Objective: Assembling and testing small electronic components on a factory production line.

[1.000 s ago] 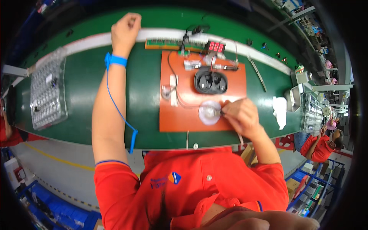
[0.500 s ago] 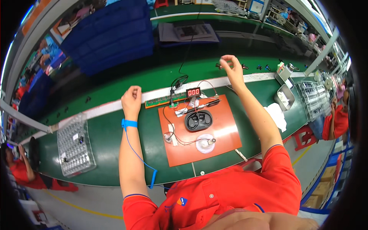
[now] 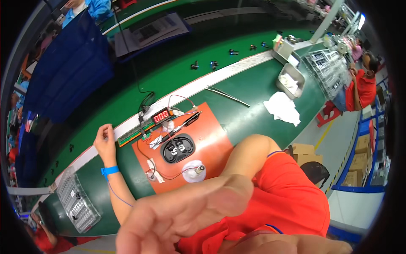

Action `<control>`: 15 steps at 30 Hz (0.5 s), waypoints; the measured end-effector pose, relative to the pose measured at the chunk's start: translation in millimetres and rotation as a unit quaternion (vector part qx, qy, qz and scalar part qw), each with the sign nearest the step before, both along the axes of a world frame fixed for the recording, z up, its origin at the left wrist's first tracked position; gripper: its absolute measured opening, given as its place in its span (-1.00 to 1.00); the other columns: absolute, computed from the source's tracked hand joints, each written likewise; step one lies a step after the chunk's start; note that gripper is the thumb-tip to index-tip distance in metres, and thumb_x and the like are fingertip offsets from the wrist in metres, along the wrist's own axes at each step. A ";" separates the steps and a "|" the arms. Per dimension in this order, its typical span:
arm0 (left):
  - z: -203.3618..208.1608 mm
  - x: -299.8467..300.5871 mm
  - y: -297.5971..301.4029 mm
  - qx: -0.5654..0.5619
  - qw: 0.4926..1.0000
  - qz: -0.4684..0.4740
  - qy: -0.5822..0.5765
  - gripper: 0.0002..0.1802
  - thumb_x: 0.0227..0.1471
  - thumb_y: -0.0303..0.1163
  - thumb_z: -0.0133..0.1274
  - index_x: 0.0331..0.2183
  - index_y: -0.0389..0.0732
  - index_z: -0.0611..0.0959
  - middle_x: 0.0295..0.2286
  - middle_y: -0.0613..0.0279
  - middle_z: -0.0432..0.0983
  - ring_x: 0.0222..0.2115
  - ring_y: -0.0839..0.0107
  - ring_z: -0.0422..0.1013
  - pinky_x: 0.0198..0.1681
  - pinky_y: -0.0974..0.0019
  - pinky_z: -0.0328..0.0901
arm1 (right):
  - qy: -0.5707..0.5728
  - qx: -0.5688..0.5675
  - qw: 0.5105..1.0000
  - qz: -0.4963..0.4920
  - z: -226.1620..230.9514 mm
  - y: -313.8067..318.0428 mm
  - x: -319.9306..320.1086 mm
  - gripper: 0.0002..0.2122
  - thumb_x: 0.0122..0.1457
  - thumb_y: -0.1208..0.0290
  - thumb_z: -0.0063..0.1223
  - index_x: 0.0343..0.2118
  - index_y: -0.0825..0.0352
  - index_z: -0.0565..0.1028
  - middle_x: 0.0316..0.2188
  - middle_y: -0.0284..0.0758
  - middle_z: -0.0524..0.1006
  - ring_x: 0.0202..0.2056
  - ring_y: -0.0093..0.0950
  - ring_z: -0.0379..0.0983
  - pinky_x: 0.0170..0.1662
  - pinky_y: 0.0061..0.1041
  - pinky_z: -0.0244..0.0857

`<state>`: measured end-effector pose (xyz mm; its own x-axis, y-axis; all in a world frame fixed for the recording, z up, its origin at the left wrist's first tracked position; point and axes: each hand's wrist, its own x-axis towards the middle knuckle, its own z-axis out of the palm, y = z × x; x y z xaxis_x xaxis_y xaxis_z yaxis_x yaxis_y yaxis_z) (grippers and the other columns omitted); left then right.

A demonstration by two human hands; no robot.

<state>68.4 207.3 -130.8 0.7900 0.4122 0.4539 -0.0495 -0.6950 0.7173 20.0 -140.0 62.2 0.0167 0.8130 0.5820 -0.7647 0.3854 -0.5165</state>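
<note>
My left hand [image 3: 105, 142] rests at the white strip along the bench, beside the left end of a green circuit board [image 3: 134, 134]. Its fingers are loosely bent with gaps between them, and I see nothing in it. A blue wrist strap [image 3: 110, 170] circles that wrist. Very large and close, my right hand [image 3: 182, 207] is raised above the bench's near side, fingers partly bent and apart, nothing seen in it; some fingertips run out of view. Beyond it, a black earphone case [image 3: 178, 149] with two earphones lies open on the orange mat [image 3: 211, 139].
Next to the board is a red digit display [image 3: 161, 116]. A round white pad [image 3: 194, 171] lies on the mat. Tweezers [image 3: 228, 95], a white cloth [image 3: 282, 109], a metal tray [image 3: 292, 80] and clear plastic trays [image 3: 78, 203] lie around. Small earphones [image 3: 214, 64] sit on the green belt.
My right hand has come back from over the belt to close before the camera. The view has turned, so the bench appears tilted. My left hand stays by the board, its fingers slightly looser.
</note>
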 end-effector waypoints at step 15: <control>1.5 7.5 -3.3 0.021 1.000 0.020 0.004 -0.84 0.10 -0.37 0.15 -0.34 -0.27 0.67 -0.55 0.31 0.54 -0.49 0.59 0.44 -0.35 0.47 0.35 | 0.130 -0.015 0.989 0.070 -1.4 20.0 -2.4 -0.15 0.08 -0.34 -0.07 0.07 0.49 0.27 -0.20 -0.23 0.43 -0.27 -0.56 0.38 -0.18 -0.58 0.21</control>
<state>75.8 204.0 -129.4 0.7768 0.4246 0.4652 -0.0147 -0.7262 0.6874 17.6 -120.0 60.7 0.0479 0.8351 0.5480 -0.9177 0.2534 -0.3060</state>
